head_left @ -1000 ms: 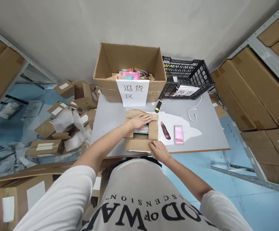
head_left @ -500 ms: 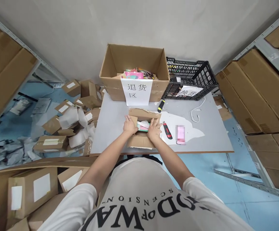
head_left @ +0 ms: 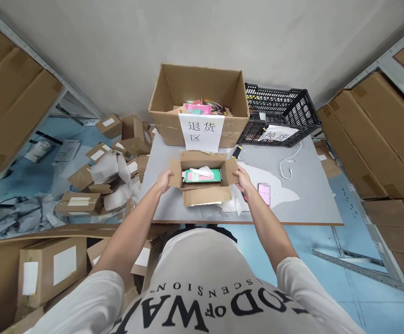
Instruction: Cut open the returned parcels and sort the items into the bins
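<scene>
A small cardboard box (head_left: 207, 197) stands on the table with its flaps folded outward. My left hand (head_left: 164, 180) grips its left end flap, fingers closed on the edge. On the other side my right hand (head_left: 242, 179) pinches the right end flap. Inside the box lies a green and pink package (head_left: 214, 175) with a crumpled white paper (head_left: 202, 172) on top. The red and black utility knife is mostly hidden behind my right hand and forearm. Just right of that forearm lies a phone (head_left: 264, 191) with a pink screen.
Behind stand a large cardboard box (head_left: 163, 125) with a Chinese-lettered sheet and a black plastic crate (head_left: 302, 111). A yellow-black cutter (head_left: 237, 151) and a white cable (head_left: 285, 169) lie on the table (head_left: 306, 208). Opened cartons (head_left: 80, 204) litter the left floor; shelves hold cartons on both sides.
My hands have moved apart, from the box's inner flaps to the outspread end flaps. The box now stands wide open, its contents more exposed. My right arm now covers the red knife.
</scene>
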Tool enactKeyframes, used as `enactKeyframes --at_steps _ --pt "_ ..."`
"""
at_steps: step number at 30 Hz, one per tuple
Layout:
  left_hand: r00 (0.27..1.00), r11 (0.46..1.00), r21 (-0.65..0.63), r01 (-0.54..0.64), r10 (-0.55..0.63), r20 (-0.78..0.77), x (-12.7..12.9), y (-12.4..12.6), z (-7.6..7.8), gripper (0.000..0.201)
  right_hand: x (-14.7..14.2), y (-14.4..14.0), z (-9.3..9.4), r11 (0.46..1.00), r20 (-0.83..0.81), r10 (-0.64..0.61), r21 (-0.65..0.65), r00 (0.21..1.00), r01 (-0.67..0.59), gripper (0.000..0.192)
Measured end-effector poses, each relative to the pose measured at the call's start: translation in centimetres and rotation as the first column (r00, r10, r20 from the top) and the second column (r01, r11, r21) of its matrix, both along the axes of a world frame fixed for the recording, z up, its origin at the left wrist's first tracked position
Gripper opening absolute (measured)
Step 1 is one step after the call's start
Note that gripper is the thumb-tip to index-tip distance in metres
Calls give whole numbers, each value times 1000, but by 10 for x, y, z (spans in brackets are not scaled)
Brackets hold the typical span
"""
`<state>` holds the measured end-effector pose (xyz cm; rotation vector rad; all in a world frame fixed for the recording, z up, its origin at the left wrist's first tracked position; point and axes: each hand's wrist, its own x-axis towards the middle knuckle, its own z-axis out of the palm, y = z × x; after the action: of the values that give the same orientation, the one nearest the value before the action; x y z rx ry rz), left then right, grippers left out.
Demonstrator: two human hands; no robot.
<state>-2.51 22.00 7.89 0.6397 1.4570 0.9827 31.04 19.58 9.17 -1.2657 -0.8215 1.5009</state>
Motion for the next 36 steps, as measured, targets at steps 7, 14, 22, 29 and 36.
enactKeyframes --at_steps 7,14,22,29,36 --pt "998 998 54 32 -35 59 -30 18 -4 37 3 28 -25 997 -25 -73 23 997 74 61" --pt "969 984 172 52 -8 -247 -26 4 -36 62 4 21 -62 995 398 -56 -55 916 85 76" --pt "683 897 287 336 -22 -730 -29 -2 -29 55 -38 24 7 877 896 -282 386 343 -286 51" --pt "299 823 141 550 -36 -954 -7 -24 9 45 -173 82 14 454 950 160 -313 -269 -834 27" --pt "68 782 -12 623 -69 -995 7 -46 26 45 -204 95 -30 454 880 214 -474 -425 -754 68"
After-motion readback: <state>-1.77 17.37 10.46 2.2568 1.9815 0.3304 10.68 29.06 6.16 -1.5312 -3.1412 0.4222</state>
